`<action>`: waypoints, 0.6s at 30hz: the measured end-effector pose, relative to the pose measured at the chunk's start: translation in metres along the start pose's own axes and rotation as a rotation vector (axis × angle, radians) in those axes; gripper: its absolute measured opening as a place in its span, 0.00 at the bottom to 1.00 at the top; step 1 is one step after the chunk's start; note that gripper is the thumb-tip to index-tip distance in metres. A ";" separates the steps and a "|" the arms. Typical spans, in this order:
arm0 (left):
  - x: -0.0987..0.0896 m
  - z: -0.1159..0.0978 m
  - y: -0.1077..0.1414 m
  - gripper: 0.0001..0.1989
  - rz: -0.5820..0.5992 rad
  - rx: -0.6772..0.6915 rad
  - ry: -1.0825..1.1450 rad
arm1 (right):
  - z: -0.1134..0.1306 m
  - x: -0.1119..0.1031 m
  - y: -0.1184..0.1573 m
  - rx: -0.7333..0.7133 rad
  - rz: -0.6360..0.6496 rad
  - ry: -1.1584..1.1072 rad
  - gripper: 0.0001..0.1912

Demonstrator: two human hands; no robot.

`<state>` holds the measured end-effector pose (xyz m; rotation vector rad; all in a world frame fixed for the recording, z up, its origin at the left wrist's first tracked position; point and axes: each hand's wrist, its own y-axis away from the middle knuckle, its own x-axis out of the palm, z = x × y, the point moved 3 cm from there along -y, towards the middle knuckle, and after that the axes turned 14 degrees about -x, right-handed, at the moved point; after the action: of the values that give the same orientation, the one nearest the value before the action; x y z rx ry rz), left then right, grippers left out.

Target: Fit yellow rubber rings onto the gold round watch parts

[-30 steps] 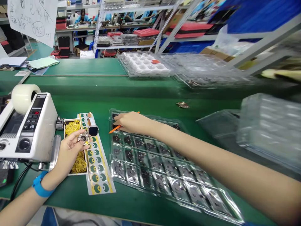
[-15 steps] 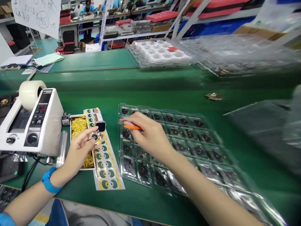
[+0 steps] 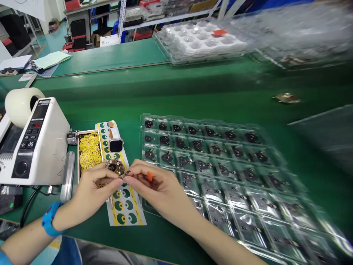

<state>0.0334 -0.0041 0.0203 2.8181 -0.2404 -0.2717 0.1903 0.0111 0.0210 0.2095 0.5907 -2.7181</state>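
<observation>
My left hand (image 3: 92, 189), a blue band on its wrist, pinches a round metal part (image 3: 115, 166) above the sticker sheet. My right hand (image 3: 158, 187) meets it fingertip to fingertip, pinching a small dark piece (image 3: 127, 173) beside the round part. An orange-tipped tool (image 3: 149, 176) is tucked among the right fingers. Beneath and behind the hands lies the white sheet (image 3: 140, 217) with green and yellow shapes. A watch (image 3: 116, 145) rests on its upper part. The clear compartment tray (image 3: 204, 145) of black parts spreads out to the right, partly under my right forearm.
A tape dispenser (image 3: 52, 143) stands at the left, near a box of yellow rings (image 3: 90, 151) and a metal bar (image 3: 67, 176). Stacked clear trays (image 3: 198, 40) sit on the raised ledge behind. A shiny metal part (image 3: 287, 98) lies at the back right.
My right hand has moved left and down from the tray to my left hand and now pinches a small dark piece. My left hand is slightly lower. The view has tilted down.
</observation>
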 end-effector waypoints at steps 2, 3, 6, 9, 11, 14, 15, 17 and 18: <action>0.000 -0.002 0.001 0.06 -0.031 0.061 -0.055 | 0.002 0.000 0.001 -0.029 0.011 0.021 0.13; 0.000 -0.003 0.001 0.06 -0.039 0.082 -0.074 | 0.003 0.000 0.001 -0.042 0.020 0.036 0.13; -0.001 -0.005 0.002 0.06 -0.058 0.110 -0.116 | 0.006 -0.001 0.000 -0.086 0.050 0.093 0.11; -0.003 -0.006 0.002 0.06 -0.081 0.113 -0.113 | 0.009 -0.004 0.000 -0.145 0.043 0.120 0.09; -0.003 -0.005 0.001 0.04 -0.045 0.091 -0.039 | 0.009 -0.007 0.000 -0.145 -0.003 0.105 0.09; 0.000 -0.002 0.001 0.13 0.078 0.008 0.142 | 0.004 -0.014 0.000 -0.046 -0.113 0.053 0.09; 0.001 -0.001 0.001 0.17 0.115 -0.023 0.197 | 0.001 -0.016 0.000 -0.003 -0.138 0.032 0.09; 0.003 0.002 0.001 0.20 0.172 -0.070 0.274 | -0.005 -0.017 -0.001 0.064 -0.163 -0.017 0.09; 0.004 0.003 0.001 0.21 0.195 -0.082 0.297 | -0.008 -0.017 -0.001 0.089 -0.162 -0.041 0.10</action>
<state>0.0370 -0.0068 0.0175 2.6829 -0.4207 0.1751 0.2059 0.0205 0.0182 0.1330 0.4947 -2.9006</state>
